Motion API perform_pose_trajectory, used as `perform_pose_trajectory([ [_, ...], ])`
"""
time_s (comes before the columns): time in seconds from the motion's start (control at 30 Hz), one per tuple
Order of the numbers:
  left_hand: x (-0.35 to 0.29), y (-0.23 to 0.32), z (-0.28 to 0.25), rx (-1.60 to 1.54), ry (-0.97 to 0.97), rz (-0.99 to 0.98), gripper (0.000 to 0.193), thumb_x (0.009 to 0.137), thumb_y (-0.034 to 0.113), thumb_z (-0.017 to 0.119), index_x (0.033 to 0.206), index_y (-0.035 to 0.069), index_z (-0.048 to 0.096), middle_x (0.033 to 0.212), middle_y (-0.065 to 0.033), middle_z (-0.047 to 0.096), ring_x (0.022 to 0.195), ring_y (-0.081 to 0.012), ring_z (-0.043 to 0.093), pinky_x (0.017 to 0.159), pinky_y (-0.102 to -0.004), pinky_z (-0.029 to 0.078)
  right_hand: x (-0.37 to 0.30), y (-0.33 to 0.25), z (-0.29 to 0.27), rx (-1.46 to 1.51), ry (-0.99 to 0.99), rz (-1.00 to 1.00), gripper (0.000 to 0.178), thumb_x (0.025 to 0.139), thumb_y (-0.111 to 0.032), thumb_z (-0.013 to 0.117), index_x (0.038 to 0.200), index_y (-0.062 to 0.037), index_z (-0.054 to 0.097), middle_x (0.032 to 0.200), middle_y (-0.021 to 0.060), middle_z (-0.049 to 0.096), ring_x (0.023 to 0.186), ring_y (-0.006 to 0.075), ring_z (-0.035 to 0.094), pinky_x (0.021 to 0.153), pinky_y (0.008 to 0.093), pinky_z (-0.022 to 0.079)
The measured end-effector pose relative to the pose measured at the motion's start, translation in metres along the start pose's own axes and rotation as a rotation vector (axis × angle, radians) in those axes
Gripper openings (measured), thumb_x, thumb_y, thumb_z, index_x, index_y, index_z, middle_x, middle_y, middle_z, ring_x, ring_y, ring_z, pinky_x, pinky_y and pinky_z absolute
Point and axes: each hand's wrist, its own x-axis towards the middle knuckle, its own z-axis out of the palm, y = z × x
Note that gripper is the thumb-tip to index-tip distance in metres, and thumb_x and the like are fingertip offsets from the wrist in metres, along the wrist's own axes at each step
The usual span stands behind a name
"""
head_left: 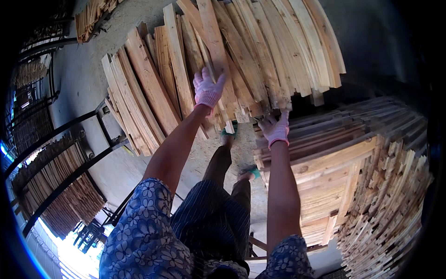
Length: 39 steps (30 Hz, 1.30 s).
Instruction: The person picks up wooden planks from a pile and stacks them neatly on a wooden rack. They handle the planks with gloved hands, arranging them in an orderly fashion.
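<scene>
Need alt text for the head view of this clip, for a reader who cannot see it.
A person in pink work gloves reaches into leaning wooden planks: the left hand lies flat on one plank, the right hand touches plank ends beside a stacked pile. Below are their legs, a sawdust floor and metal racks.

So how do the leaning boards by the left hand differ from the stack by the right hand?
The leaning boards stand on end, fanned and tilted; the stacked boards lie flat in level layers. The leaning boards show their long faces, the stack mostly cut ends. The left hand rests flat on a leaning board; the right hand reaches the stack's top edge. Both are pale, rough-sawn wood.
</scene>
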Motion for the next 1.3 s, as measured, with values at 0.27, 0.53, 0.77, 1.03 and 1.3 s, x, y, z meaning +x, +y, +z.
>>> perform_pose_trajectory([
  [0.27,-0.028,0.105,0.09,-0.076,-0.019,-0.146,0.115,0.076,0.053,0.077,0.158,0.004,0.013,0.159,-0.0296,0.016,0.146,-0.0489,0.021,0.121,-0.0523,0.022,0.045,-0.015,0.059,-0.045,0.133,-0.043,0.094,0.086,-0.074,0.057,0.159,-0.0233,0.026,0.159,0.0056,0.034,0.135,0.0312,0.044,0.108,0.0584,0.036],
  [0.53,-0.009,0.069,-0.025,-0.721,-0.304,-0.297,0.123,0.075,0.029,0.087,0.162,0.012,0.002,0.158,-0.0249,0.026,0.138,-0.0342,0.041,0.112,-0.0411,0.042,-0.056,0.049,0.057,-0.194,0.031,-0.173,0.079,0.09,-0.067,0.061,0.15,-0.0198,0.041,0.134,0.0079,0.054,0.116,0.0239,0.057,0.095,0.0542,0.05],
  [0.77,0.042,-0.012,-0.137,-1.224,-0.667,-0.369,0.124,0.077,0.032,0.089,0.16,0.003,0.002,0.149,-0.0174,0.045,0.13,-0.0253,0.052,0.106,-0.0353,0.046,-0.06,0.062,0.115,-0.412,-0.49,0.162,0.06,0.095,-0.053,0.065,0.138,-0.0131,0.055,0.102,0.003,0.067,0.093,0.015,0.064,0.094,0.0367,0.052],
  [1.03,-0.019,-0.024,-0.138,-0.779,-0.572,-0.396,0.126,0.074,0.052,0.085,0.159,0.001,0.008,0.144,-0.0235,0.05,0.128,-0.0296,0.054,0.106,-0.0369,0.046,-0.115,0.063,0.178,-0.559,-0.453,-0.027,0.064,0.093,-0.044,0.072,0.138,-0.0009,0.057,0.131,0.0096,0.063,0.121,0.0182,0.058,0.107,0.0341,0.045],
  [1.3,-0.209,-0.065,-0.192,-1.081,-0.753,-0.655,0.109,0.07,0.033,0.091,0.15,0.002,0.024,0.138,-0.0175,0.047,0.13,-0.0291,0.048,0.111,-0.044,0.043,-0.202,0.088,0.066,-0.524,-0.524,0.229,0.07,0.097,-0.025,0.067,0.155,-0.0052,0.033,0.146,0.0104,0.049,0.131,0.0188,0.051,0.112,0.0348,0.04],
])
